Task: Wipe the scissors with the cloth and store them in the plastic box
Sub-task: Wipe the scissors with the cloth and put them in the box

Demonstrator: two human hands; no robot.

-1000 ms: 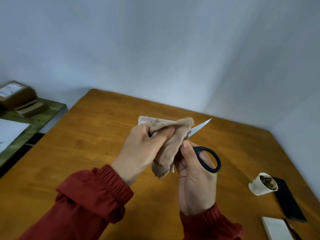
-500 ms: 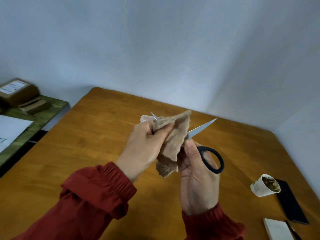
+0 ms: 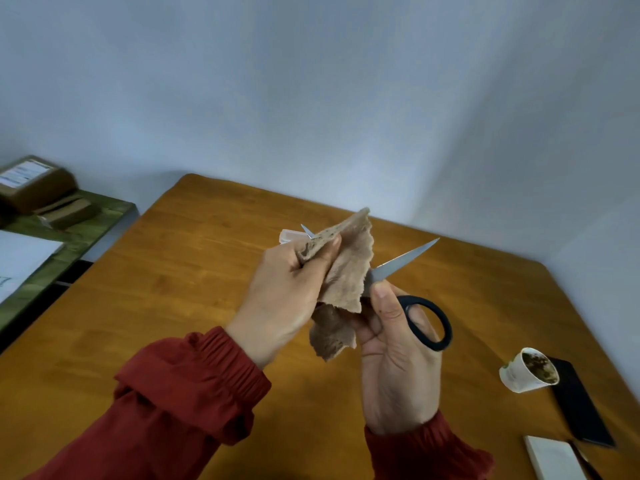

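Observation:
My right hand grips the black-handled scissors above the wooden table, with the blades spread apart. One blade points up and right. The other blade's tip pokes out above my left hand, which pinches a beige cloth around that blade. The cloth hangs down between both hands and hides the pivot. A corner of the clear plastic box shows on the table just behind my left hand; most of it is hidden.
A white paper cup with brown residue lies tipped at the right, beside a black phone. A white pad sits at the lower right edge. A green side table at the left holds brown parcels and white paper.
The scissor blades have opened wider. My left hand has slid the cloth up along the left blade, whose tip now shows above it. Both hands sit slightly higher.

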